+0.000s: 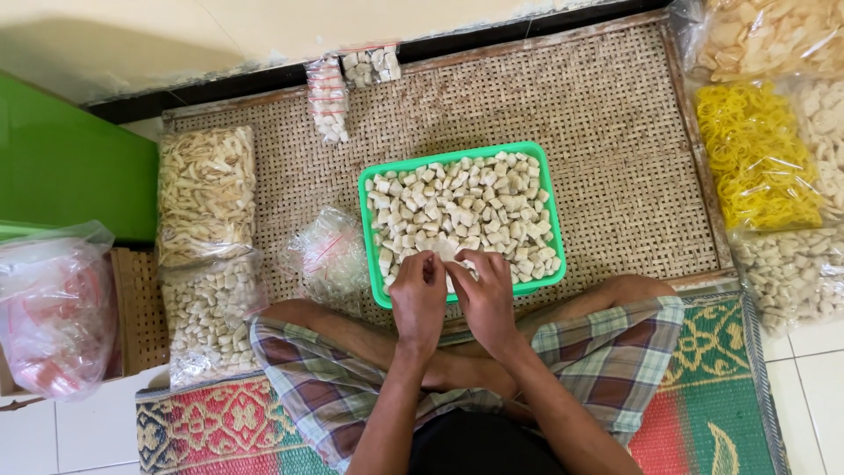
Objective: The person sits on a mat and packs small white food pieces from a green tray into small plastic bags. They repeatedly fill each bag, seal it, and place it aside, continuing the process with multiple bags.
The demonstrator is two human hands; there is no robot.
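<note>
Crossed legs (492,343) in checked cloth nearest, both forearms reaching forward from them. Beyond the grip, woven mat (607,132) under green tray (549,220) of pale chunks, with filled bags (207,193) well left of the grip and a yellow-band bag (756,154) well right. Left hand (418,295) and right hand (486,290) side by side at the tray's near edge, fingertips pinched together on a small clear bag (448,255) between them.
</note>
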